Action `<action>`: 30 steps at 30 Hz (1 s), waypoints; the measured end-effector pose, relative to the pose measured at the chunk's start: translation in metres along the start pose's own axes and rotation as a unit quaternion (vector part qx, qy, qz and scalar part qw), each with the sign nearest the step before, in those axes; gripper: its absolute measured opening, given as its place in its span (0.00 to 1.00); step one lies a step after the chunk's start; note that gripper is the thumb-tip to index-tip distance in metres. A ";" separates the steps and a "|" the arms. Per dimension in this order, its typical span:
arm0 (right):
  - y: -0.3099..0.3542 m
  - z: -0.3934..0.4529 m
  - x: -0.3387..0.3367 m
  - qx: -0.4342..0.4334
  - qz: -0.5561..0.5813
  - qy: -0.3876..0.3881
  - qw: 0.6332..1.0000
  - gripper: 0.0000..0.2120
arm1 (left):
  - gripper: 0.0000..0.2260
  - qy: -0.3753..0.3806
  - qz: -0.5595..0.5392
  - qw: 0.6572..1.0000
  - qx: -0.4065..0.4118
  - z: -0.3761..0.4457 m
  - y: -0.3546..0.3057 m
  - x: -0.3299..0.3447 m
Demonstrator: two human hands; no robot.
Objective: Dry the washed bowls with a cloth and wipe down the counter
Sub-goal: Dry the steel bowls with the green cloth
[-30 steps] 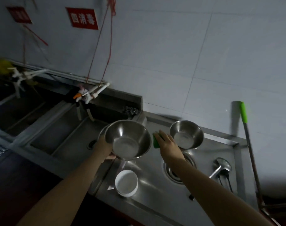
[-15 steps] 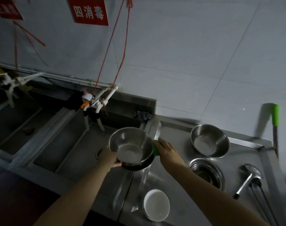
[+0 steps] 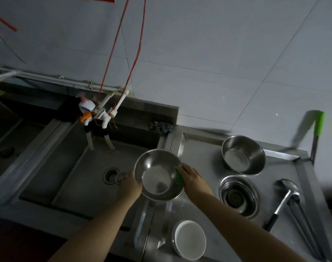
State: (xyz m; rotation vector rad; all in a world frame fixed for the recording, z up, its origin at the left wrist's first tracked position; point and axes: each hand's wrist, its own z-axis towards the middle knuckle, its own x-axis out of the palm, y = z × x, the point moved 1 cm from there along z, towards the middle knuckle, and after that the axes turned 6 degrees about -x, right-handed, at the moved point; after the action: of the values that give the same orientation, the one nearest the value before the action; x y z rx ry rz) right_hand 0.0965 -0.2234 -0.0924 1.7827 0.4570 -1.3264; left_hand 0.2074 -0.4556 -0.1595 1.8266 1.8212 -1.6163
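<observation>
My left hand [image 3: 130, 186] grips the left rim of a steel bowl [image 3: 157, 173], held tilted over the edge between the sink and the counter. Against the bowl's right rim, my right hand [image 3: 194, 181] presses a green cloth [image 3: 179, 175]. A second steel bowl [image 3: 243, 155] rests on the steel counter [image 3: 199, 148] at the back. In front of that bowl a stack of steel bowls [image 3: 238, 196] sits on the counter. A small white bowl [image 3: 189, 240] stands near the front edge.
The sink basin [image 3: 81, 167] with its drain [image 3: 110, 175] lies left of the held bowl, taps [image 3: 102, 114] above it. A steel scourer [image 3: 160, 126] sits on the sink's back corner. A ladle [image 3: 284, 195] and tongs [image 3: 301, 222] lie at the right. A green-handled pole [image 3: 318, 129] leans on the wall.
The view has tipped downward and shifted left. The held bowl has sunk a little toward the sink edge, and both hands have stayed on it with the cloth at its right rim.
</observation>
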 end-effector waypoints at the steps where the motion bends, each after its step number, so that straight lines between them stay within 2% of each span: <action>1: -0.001 0.000 0.002 0.000 -0.001 0.002 1.000 0.27 | 0.04 -0.009 0.036 0.999 0.020 0.004 0.004 0.003; 4: -0.002 -0.001 0.007 0.004 -0.001 0.006 1.000 0.27 | 0.11 -0.010 0.066 0.997 0.034 0.006 0.003 0.006; 9: -0.005 -0.001 0.008 -0.003 0.015 -0.023 1.000 0.26 | 0.11 0.008 0.045 0.999 0.003 0.024 0.012 0.010; 16: -0.006 -0.007 0.005 -0.013 0.028 -0.052 0.998 0.24 | 0.19 -0.027 0.066 0.997 -0.019 0.028 0.002 0.005; 24: -0.001 -0.014 -0.001 -0.001 0.020 -0.039 0.999 0.24 | 0.26 -0.004 0.054 0.997 -0.051 0.029 0.003 0.000; 30: -0.005 -0.019 -0.003 0.018 0.013 -0.034 0.999 0.25 | 0.33 -0.010 0.059 0.997 -0.044 0.024 0.000 0.000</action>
State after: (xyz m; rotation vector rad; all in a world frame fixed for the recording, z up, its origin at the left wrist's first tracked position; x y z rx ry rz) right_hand 0.1034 -0.2053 -0.0903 1.7607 0.3742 -1.3805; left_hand 0.1937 -0.4719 -0.1695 1.8359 1.7117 -1.4856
